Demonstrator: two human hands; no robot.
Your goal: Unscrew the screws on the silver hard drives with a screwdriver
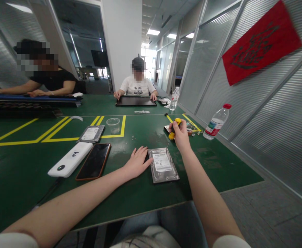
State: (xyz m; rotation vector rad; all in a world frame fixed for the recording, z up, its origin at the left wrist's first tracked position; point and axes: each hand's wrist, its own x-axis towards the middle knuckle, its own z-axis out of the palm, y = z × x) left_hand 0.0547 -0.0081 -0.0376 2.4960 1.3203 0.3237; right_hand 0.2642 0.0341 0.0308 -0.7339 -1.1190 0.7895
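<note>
A silver hard drive (163, 172) with a white label lies flat on the green table in front of me. My right hand (179, 135) grips a yellow-and-black screwdriver (171, 135), held tilted with its thin shaft pointing down at the drive's far edge. Whether the tip sits in a screw is too small to tell. My left hand (137, 163) rests flat on the table with fingers spread, its thumb touching the drive's left side. Beyond the right hand, another drive (166, 128) is partly hidden.
Left of me lie a phone (95, 162), a white power bank (70, 159) with a cable, and another hard drive (91, 133). A clear plastic cup (113, 126) stands near small screws (133, 137). Water bottles (217, 122) stand at right. Two people sit across the table (130, 203).
</note>
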